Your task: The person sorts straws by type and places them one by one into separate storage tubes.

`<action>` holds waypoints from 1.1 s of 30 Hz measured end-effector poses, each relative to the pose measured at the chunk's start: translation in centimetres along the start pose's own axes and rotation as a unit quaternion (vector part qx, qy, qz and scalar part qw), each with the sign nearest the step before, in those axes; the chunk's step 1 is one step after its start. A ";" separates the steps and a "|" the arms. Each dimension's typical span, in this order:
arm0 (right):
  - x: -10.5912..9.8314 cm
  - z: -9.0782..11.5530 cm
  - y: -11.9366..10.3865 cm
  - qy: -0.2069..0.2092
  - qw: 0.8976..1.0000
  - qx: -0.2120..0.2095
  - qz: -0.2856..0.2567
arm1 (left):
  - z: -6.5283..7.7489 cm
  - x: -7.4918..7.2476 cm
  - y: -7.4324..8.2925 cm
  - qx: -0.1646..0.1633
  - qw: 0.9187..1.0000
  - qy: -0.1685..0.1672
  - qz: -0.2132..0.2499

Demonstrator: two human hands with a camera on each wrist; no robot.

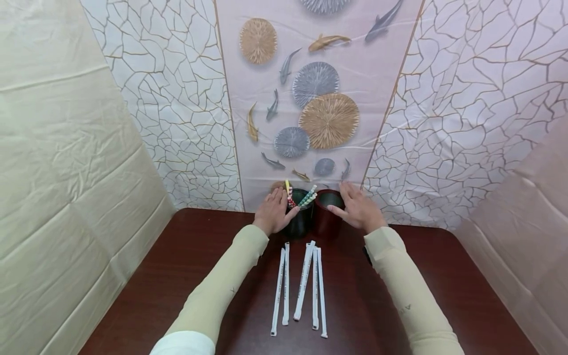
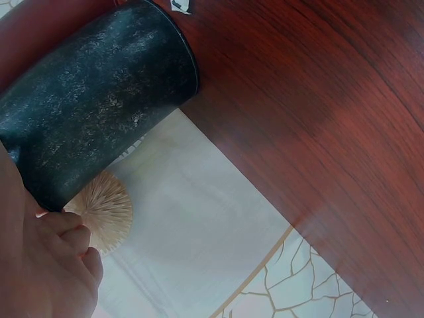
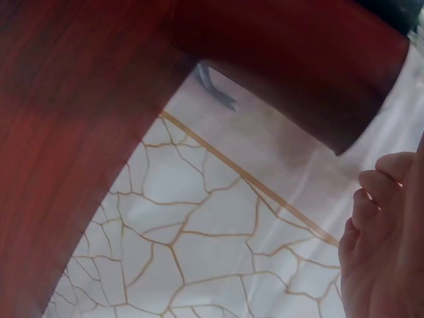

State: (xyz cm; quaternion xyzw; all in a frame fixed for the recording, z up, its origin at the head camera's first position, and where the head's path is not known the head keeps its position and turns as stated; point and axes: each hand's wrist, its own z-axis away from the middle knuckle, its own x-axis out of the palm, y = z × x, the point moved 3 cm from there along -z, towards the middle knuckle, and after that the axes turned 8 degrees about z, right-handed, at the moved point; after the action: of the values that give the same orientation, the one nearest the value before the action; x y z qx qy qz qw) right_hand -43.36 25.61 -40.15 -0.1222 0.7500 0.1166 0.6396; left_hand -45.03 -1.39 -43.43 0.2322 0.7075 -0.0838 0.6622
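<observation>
A black cylindrical cup (image 1: 298,226) and a dark red cup (image 1: 327,223) stand side by side at the table's back edge. Thin patterned sticks (image 1: 308,197) poke up from the black cup, coloured yellow, red-and-white and green-and-white. My left hand (image 1: 272,209) lies along the black cup's left side, fingers near its rim; the left wrist view shows that cup's mottled wall (image 2: 99,99). On the right, my right hand (image 1: 360,208) is beside the red cup with fingers extended. A gap shows between those fingers and the red cup (image 3: 291,59) in the right wrist view.
Several slim white printed strips (image 1: 303,283) lie lengthwise on the dark red-brown table (image 1: 213,261), in front of the cups. A patterned cloth wall (image 1: 306,167) rises right behind the table, and pale cloth sides (image 1: 80,197) flank it.
</observation>
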 end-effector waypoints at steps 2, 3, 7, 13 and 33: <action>0.5 0.0 -0.1 0.002 1.000 -0.002 -0.001 | 0.0 0.1 0.0 0.000 1.000 0.000 -0.001; 0.7 0.0 -0.1 0.003 1.000 -0.002 0.001 | 0.0 0.2 0.0 -0.001 1.000 0.001 -0.001; 1.8 0.1 -0.1 -0.003 1.000 0.003 0.000 | 0.0 0.4 0.1 0.001 1.000 0.000 -0.006; 3.0 0.3 0.0 -0.006 0.999 0.026 -0.018 | -0.1 0.4 0.2 0.005 1.000 -0.004 -0.009; 3.6 -0.1 -0.3 0.012 0.999 0.036 0.003 | 0.2 -1.6 -0.2 0.000 0.999 -0.019 0.028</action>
State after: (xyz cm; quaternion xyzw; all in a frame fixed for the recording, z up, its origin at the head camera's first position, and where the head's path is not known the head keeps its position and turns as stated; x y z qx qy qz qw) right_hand -43.84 25.14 -43.68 -0.0984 0.7615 0.0903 0.6343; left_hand -44.85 -1.96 -41.97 0.2499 0.6880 -0.0694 0.6778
